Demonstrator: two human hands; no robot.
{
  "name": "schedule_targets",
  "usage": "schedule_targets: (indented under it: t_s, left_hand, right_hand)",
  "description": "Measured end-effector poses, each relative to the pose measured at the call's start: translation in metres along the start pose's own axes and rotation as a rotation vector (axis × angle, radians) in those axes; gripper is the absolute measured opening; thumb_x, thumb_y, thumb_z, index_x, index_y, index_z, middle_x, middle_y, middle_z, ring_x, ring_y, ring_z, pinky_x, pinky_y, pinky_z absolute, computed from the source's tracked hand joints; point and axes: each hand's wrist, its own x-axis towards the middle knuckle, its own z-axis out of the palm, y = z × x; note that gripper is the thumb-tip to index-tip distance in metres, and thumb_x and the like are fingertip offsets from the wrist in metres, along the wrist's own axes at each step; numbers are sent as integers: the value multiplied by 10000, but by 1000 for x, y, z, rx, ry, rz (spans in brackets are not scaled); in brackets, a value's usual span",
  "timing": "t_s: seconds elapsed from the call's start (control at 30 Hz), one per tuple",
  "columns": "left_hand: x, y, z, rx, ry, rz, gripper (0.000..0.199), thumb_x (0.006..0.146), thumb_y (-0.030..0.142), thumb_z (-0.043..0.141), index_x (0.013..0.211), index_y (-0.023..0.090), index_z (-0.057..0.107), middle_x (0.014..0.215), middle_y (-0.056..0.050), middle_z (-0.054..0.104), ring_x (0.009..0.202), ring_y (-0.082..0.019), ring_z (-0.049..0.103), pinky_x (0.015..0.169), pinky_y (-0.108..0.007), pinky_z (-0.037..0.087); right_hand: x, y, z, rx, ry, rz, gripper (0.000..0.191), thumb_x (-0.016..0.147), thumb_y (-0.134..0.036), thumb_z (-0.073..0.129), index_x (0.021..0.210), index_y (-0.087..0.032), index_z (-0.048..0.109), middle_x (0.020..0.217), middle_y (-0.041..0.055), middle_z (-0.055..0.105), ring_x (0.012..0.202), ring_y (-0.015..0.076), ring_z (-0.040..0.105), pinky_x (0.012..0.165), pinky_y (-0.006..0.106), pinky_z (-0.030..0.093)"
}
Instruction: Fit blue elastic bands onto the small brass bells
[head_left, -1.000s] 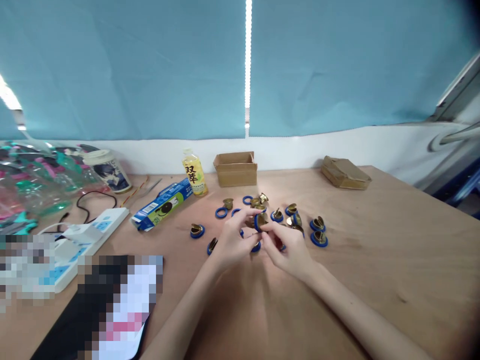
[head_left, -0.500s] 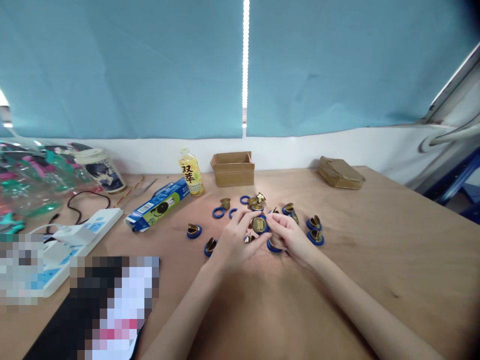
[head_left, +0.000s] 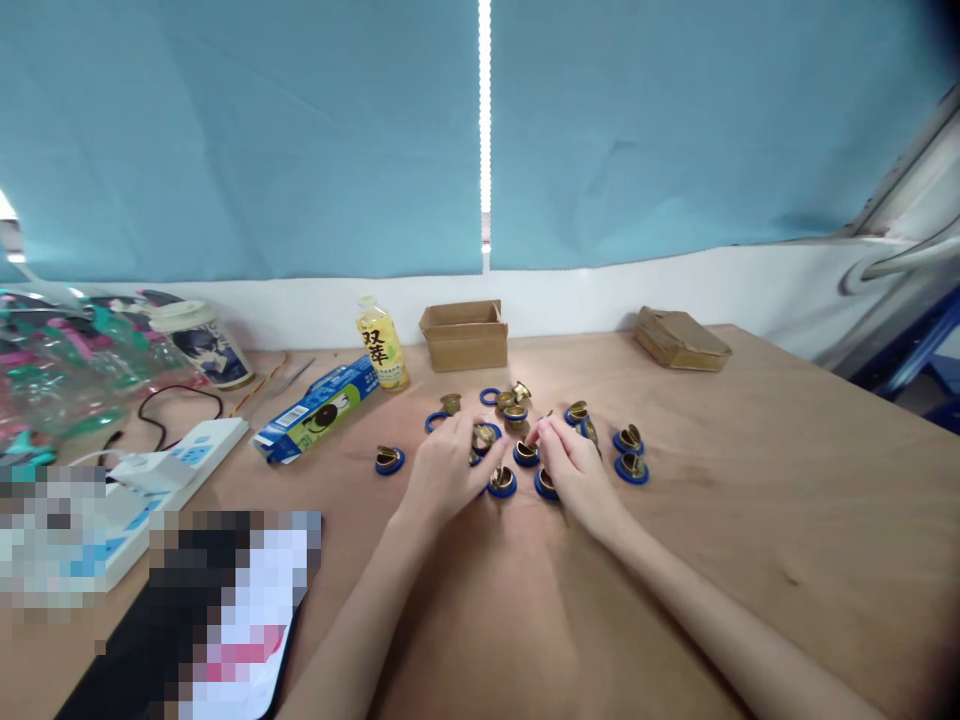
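My left hand (head_left: 448,468) curls round a brass fitting with a flip lid and a blue ring (head_left: 486,437), held between thumb and fingers close to the table. The fingers of my right hand (head_left: 576,465) are pinched together beside the raised lid of another brass fitting (head_left: 527,454); what lies in the pinch is hidden. Just in front of the hands stands a further blue-ringed fitting (head_left: 502,483), and one more (head_left: 547,485) is partly covered by my right hand. Behind are a loose blue ring (head_left: 490,396) and brass pieces without rings (head_left: 520,391).
Several finished-looking brass fittings (head_left: 631,467) stand to the right, one (head_left: 388,459) to the left. At the back are an open cardboard box (head_left: 465,345), a yellow bottle (head_left: 381,345) and a brown carton (head_left: 679,340). A blue box (head_left: 315,410), power strip (head_left: 184,460) and phone (head_left: 247,620) lie left.
My hands have moved apart. The brass fitting that was between both hands has gone left and down with my left hand. Fittings below the hands now show more fully.
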Motion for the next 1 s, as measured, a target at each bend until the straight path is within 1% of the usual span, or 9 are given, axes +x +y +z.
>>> schedule_targets:
  t_s: [0.07, 0.13, 0.2, 0.3, 0.47, 0.6, 0.7, 0.87, 1.0]
  left_hand:
    - [2, -13, 2, 39, 57, -96, 258, 916, 424, 516, 995, 184, 568, 955, -93, 669, 916, -253, 648, 808, -358, 499]
    - [3, -28, 1, 80, 80, -183, 264, 906, 409, 526, 1026, 178, 572, 991, -104, 668, 955, -265, 640, 844, -369, 487]
    - [4, -42, -2, 130, 34, -240, 272, 919, 403, 493, 1036, 175, 585, 1019, -114, 667, 993, -271, 632, 863, -367, 471]
    - [4, -56, -10, 220, -64, -281, 300, 931, 417, 450, 1025, 175, 601, 1021, -122, 680, 1000, -285, 629, 851, -365, 448]
    - [5, -56, -24, 358, -182, -298, 370, 913, 458, 448, 1096, 163, 578, 980, -134, 714, 989, -319, 635, 845, -395, 402]
    - [4, -54, -29, 408, -309, -313, 283, 870, 426, 496, 954, 186, 622, 947, -129, 719, 1004, -328, 623, 851, -406, 379]
    - [2, -57, -30, 410, -383, -317, 235, 841, 380, 531, 939, 194, 636, 973, -121, 720, 1022, -319, 619, 846, -397, 377]
    - [1, -63, -27, 415, -401, -296, 224, 856, 329, 511, 960, 181, 643, 1061, -130, 688, 1064, -313, 600, 855, -401, 385]
    - [0, -65, -25, 444, -385, -295, 258, 836, 335, 516, 960, 169, 670, 1063, -152, 665, 1053, -335, 585, 859, -420, 393]
  right_hand:
    - [-1, -2, -2, -88, 28, -43, 341, 1015, -352, 316, 800, -207, 538, 600, -33, 452, 542, 131, 429, 536, 248, 324]
    - [0, -1, -5, -195, 50, -99, 337, 1014, -321, 305, 799, -205, 537, 633, -13, 496, 602, 152, 492, 599, 266, 364]
    - [4, 3, -8, -322, 61, -170, 314, 1006, -294, 313, 813, -201, 542, 719, 25, 551, 701, 181, 543, 684, 293, 400]
    - [9, 11, -12, -508, 31, -270, 241, 976, -253, 372, 859, -189, 572, 888, 90, 592, 865, 228, 562, 809, 348, 423]
    - [15, 26, -14, -675, -62, -298, 193, 932, -195, 442, 986, -181, 627, 1059, 126, 623, 1006, 272, 554, 892, 406, 423]
    - [18, 32, -15, -649, -70, -285, 227, 932, -177, 438, 1034, -181, 640, 1112, 116, 646, 1037, 268, 560, 926, 404, 423]
    - [23, 37, -19, -618, -67, -266, 241, 940, -177, 423, 1043, -172, 641, 1121, 109, 656, 1035, 258, 566, 936, 389, 427]
    - [35, 50, -37, -673, -4, -238, 280, 885, -104, 426, 1062, -159, 637, 1124, 119, 659, 1042, 265, 563, 945, 382, 426]
    - [41, 63, -52, -766, 15, -153, 427, 802, -17, 417, 1158, -121, 628, 1270, 158, 602, 1127, 289, 542, 978, 397, 415]
